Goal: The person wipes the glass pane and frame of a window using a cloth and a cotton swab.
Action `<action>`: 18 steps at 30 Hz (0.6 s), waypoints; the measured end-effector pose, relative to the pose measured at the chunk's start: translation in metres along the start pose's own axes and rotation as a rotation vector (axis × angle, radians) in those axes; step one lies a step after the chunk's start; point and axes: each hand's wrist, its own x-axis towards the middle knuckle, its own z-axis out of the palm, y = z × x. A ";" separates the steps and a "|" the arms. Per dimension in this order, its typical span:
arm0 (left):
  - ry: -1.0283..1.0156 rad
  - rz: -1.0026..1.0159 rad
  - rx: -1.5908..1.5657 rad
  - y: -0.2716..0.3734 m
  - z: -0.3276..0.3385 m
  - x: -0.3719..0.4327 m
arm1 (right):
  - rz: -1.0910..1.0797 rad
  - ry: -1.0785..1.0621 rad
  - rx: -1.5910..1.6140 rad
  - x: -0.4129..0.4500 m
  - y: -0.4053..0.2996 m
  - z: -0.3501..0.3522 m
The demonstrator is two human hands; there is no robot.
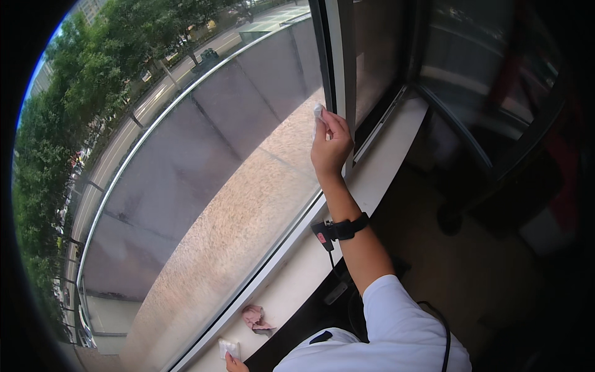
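Note:
My right hand (332, 144) is raised at the window pane beside the vertical frame, its fingers closed on a small white cloth or tissue (318, 110), partly hidden by the hand. A black strap with a small device (344, 229) circles that forearm. At the bottom edge, my left hand (236, 365), only partly in view, has its fingers on a white folded cloth or packet (228, 348) at the window sill. A crumpled pink cloth (255, 319) lies on the sill a little above and to the right of it.
The large window pane (232, 209) runs diagonally, with a white sill (302, 269) along its lower frame. Another window section (483, 79) stands at the upper right. A black cable (444, 325) passes over the white sleeve. Trees and a road show outside.

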 end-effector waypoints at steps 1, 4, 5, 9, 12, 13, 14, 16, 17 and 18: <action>0.003 -0.010 -0.008 0.001 0.000 -0.004 | -0.096 0.002 -0.039 -0.009 -0.009 0.000; 0.024 0.098 0.134 -0.016 0.004 0.000 | -0.091 -0.093 0.110 -0.057 -0.040 -0.001; 0.016 0.097 0.127 -0.012 0.010 0.000 | -0.153 -0.124 0.113 -0.076 -0.043 -0.005; 0.012 -0.053 0.043 0.023 0.000 0.000 | -0.206 -0.279 0.187 -0.081 -0.037 -0.023; 0.038 -0.013 0.016 0.025 -0.001 0.003 | -0.132 -0.010 -0.024 0.001 -0.005 -0.023; 0.042 0.023 0.007 0.024 0.004 0.006 | -0.188 -0.006 -0.055 0.026 0.006 -0.019; 0.051 0.053 0.002 0.022 0.007 0.007 | -0.237 -0.006 -0.082 0.036 0.013 -0.014; 0.035 0.043 0.038 0.026 0.010 0.007 | -0.189 -0.026 -0.064 0.030 0.010 -0.007; 0.019 0.039 0.074 0.027 0.011 0.008 | -0.142 -0.041 -0.047 0.025 0.009 -0.003; 0.012 0.034 0.072 0.037 0.012 0.004 | -0.158 -0.064 -0.069 0.008 0.003 -0.007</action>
